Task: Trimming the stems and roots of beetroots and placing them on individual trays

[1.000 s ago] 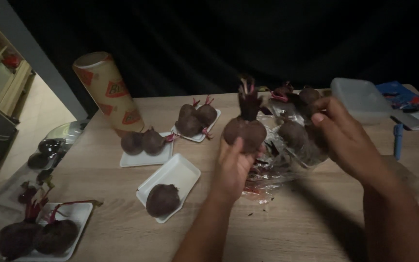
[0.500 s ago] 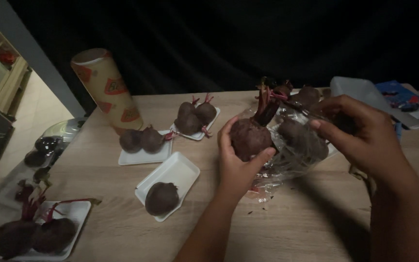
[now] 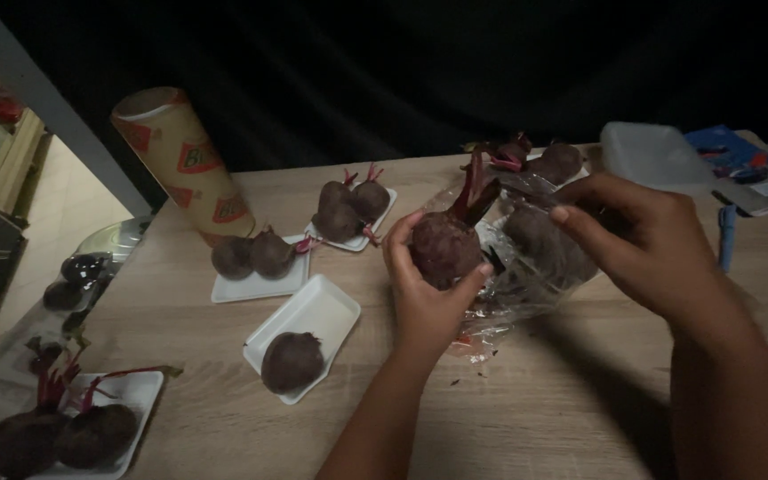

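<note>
Left hand (image 3: 424,293): cupped from below around a beetroot (image 3: 444,249), fingers and thumb closed on its sides; root is held lifted off the table, red stems pointing up, so the body stays clear of the bag.
Right hand (image 3: 642,244): fingers curled and pinched on the rim of a clear plastic bag (image 3: 531,267); bag mouth appears to be kept open that way.
Beetroot location: in the left palm, above the table middle, just beside the bag opening.
Bag contents: more dark beetroots are seen through the film; count cannot be told.
Table (image 3: 580,418): light wood; small crumbs of soil are scattered near the bag.
Near tray (image 3: 322,311): white, shallow, one beetroot (image 3: 292,360) laid at its front end, other half bare; set just left of the left wrist, within easy reach.
Middle tray (image 3: 255,284): two beetroots side by side.
Far tray (image 3: 353,238): two beetroots, stems trimmed short, toward the back edge.
Front-left corner tray (image 3: 126,396): two beetroots with long red stems.
Cardboard tube (image 3: 184,160): tall, tan with red marks, tilted, near the back-left corner.
Back-right corner: translucent lidded box (image 3: 655,156), blue pen (image 3: 727,233), papers.
Lighting: dim, detail is limited.
</note>
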